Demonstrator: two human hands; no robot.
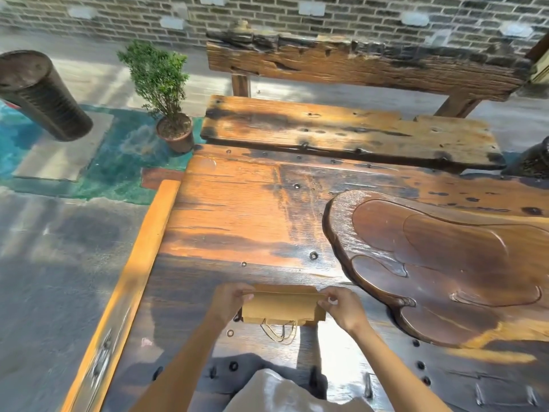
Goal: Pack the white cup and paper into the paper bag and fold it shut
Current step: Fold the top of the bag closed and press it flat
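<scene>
Both our hands pinch the paper bag (282,306) between them: left hand (230,300) and right hand (341,307) at its ends. We should crease evenly. Cup and paper are unseen, presumably inside.

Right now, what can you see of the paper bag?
The paper bag is plain brown paper, lying on the wooden table with its top flap folded over. Thin cord handles trail out from its near edge. The left hand grips its left end and the right hand pinches its right end. Its contents are hidden.
</scene>
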